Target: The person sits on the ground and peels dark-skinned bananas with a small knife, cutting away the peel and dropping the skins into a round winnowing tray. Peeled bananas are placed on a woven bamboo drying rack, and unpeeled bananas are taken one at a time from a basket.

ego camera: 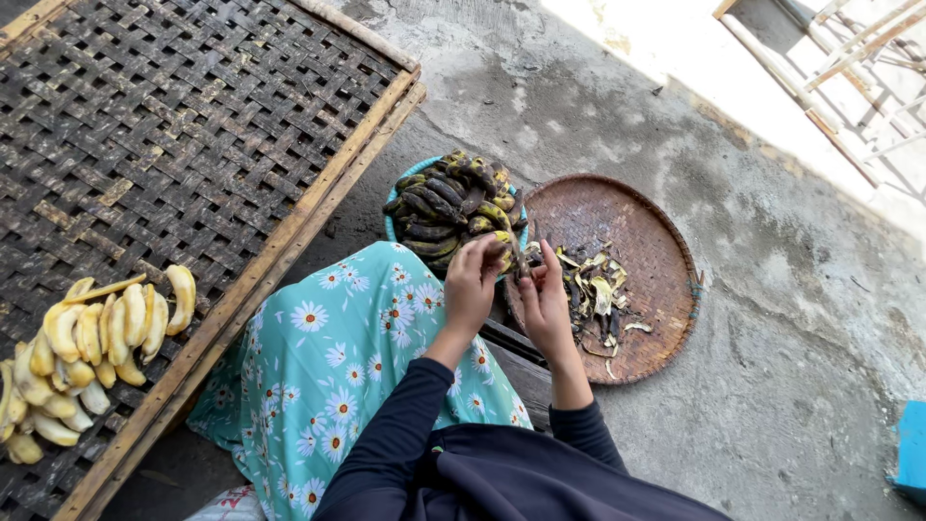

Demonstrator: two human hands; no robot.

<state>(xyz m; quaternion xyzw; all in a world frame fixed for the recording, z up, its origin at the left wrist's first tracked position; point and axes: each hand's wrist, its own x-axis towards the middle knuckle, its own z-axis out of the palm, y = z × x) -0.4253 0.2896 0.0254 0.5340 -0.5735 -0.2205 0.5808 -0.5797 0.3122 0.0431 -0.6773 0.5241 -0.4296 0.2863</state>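
— Left grip [471, 286]?
— Pinching a dark-skinned banana [503, 253], fingers curled around it.
— Right grip [544, 301]?
— Pressed on the same banana's peel, just beside the left.
— Nearby?
— Beyond both, a basin of unpeeled bananas [449, 205]; right, a woven tray [656, 251] with peels [596, 289].

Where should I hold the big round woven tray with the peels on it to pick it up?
Probably by the raised rim of the round brown woven tray, one hand on each opposite edge from the sides, kept level: it is wide and shallow, with loose banana peels piled inside.
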